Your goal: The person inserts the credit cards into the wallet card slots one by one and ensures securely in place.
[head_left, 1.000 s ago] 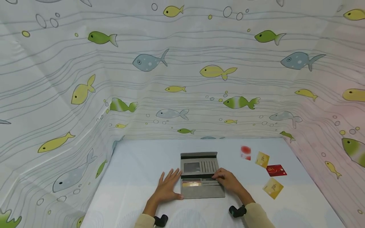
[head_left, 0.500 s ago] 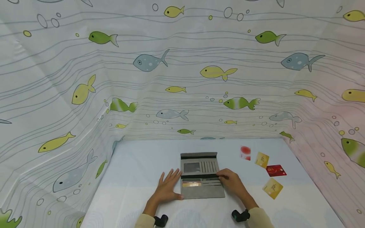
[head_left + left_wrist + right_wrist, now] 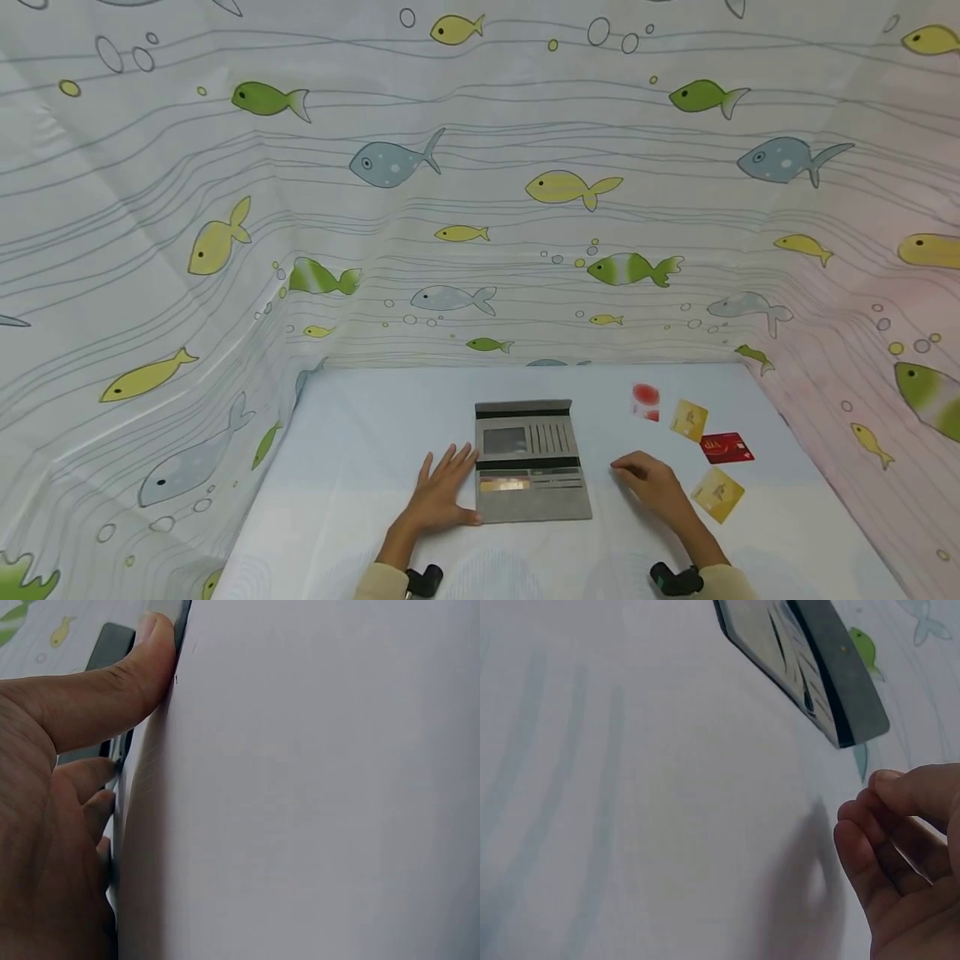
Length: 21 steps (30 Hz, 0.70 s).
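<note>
A grey wallet (image 3: 532, 505) lies unfolded on the table, with card slots on its upper and lower halves. Tucked into a lower left slot is a gold card (image 3: 504, 484), only a strip of it showing. My left hand (image 3: 437, 498) rests at the wallet's left side, fingers spread and its thumb touching the lower left edge. To the right of the wallet, apart from it, my right hand (image 3: 656, 490) hovers with loosely bent fingers. In the right wrist view, nothing shows between that hand's thumb and fingers (image 3: 862, 855).
Right of the wallet lie a red-and-white card (image 3: 646, 402), a gold card (image 3: 688, 421), a red VIP card (image 3: 727, 448) and another gold card (image 3: 718, 495). A fish-patterned cloth (image 3: 517, 250) rises behind and beside the white table (image 3: 375, 408).
My right hand has left the wallet's lower slots and moved right, towards the loose cards. The left hand and the wallet have stayed in place.
</note>
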Motion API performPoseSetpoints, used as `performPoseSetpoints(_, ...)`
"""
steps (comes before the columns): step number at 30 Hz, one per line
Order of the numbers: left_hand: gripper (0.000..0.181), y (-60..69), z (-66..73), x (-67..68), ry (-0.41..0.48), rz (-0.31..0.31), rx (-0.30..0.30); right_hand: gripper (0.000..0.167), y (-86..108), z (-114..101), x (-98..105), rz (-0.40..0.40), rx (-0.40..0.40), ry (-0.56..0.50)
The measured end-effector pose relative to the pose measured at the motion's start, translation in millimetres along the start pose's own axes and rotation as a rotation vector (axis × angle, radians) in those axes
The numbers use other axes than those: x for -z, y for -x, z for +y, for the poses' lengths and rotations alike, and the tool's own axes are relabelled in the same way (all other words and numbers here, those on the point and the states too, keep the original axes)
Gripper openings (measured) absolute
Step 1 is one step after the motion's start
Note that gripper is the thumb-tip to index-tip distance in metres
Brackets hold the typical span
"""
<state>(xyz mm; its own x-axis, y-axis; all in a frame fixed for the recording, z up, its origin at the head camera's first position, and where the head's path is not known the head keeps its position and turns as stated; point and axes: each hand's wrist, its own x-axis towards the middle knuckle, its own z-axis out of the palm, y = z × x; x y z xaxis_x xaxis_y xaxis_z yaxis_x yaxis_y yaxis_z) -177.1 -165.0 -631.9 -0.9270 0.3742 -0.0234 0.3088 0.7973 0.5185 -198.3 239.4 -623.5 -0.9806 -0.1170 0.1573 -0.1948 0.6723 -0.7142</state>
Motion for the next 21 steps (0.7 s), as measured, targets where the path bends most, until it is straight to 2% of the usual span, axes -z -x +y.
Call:
performPoseSetpoints(6,0.111,0.6,0.4,-1.8,0.009,-0.008,0.005,0.015,3.7,12.5,23.7,-0.002,-0.029,0.041)
performPoseSetpoints(15,0.111,0.9,2.9,2.4,0.010,0.003,-0.002,0.016,15.6,30.1,54.8,0.021,-0.068,0.109)
performPoseSetpoints(21,0.111,0.8,3.4,2.9,0.014,0.004,0.000,0.019,24.5,41.3,74.9,-0.007,-0.129,0.177)
